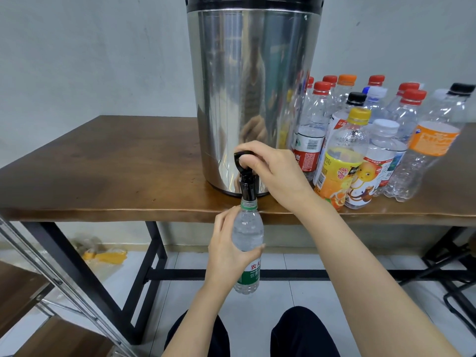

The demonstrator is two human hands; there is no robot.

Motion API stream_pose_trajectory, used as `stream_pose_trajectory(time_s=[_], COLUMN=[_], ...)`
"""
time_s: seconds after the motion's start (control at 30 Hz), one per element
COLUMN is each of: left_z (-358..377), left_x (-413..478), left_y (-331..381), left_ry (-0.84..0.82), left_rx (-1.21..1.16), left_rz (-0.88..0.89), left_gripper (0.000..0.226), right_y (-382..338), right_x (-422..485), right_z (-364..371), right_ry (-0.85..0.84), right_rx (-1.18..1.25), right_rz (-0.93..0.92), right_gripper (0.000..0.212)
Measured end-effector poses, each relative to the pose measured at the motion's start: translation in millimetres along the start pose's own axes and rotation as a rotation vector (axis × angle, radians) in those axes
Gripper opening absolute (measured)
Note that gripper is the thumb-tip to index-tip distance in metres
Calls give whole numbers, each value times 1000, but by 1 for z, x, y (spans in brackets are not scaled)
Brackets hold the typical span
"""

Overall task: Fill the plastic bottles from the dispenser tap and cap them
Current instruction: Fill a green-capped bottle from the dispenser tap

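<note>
- Clear plastic, green-labelled: gripping this bottle (248, 235) round its middle with the left hand (229, 251), fingers and thumb curling about it, out in the air just below the front edge of the table (103, 176).
- Holding its uncapped mouth right up under the black tap (247, 188) of the steel dispenser (252, 86), touching or nearly so (too close to tell).
- Curling the right hand (273, 171) over the lever (242, 157) on top of the tap, fingers wrapping it, apparently working it to let the water run.
- Standing at the table's front edge, with the tap overhanging it, so leaving room for a bottle underneath.
- Judging the step in hand: filling. Showing bubbles in the upper body, which suggests water inside, though giving no clear level. Not showing this bottle's cap anywhere.
- Crowding the right end of the table, just beside the dispenser: other bottles (360, 140), all wearing caps in red, orange, black, yellow and white, most looking empty.
- Judging what is left: finishing this fill, capping it, then seemingly uncapping, filling and recapping nearly the whole cluster. Looking early in the job.
</note>
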State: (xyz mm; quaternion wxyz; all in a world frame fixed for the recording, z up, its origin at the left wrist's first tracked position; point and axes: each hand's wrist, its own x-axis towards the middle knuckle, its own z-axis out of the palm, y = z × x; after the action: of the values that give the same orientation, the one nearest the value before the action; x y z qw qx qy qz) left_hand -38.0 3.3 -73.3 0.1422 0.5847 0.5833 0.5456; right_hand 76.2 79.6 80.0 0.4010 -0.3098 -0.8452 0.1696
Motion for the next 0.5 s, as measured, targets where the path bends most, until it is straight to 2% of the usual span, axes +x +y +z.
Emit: stream_pose_trajectory(time_s=[0.1, 0.2, 0.37, 0.5], left_z=[0, 0, -1, 0], left_x=[0, 0, 0, -3], left_y=[0, 1, 2, -2], left_ry=[-5, -8, -19, -46], left_rx=[-12, -9, -12, -7], left_rz=[-10, -7, -22, -48], left_gripper=[86, 88, 87, 89], right_y=[15, 35, 47, 52], right_x=[-16, -31, -44, -47], right_z=[-7, -12, -6, 5], right_ry=[-14, 0, -263, -391], right_rx=[-58, -269, -549, -737], right_rz=[98, 222, 351, 383], right_gripper=[30, 28, 38, 40])
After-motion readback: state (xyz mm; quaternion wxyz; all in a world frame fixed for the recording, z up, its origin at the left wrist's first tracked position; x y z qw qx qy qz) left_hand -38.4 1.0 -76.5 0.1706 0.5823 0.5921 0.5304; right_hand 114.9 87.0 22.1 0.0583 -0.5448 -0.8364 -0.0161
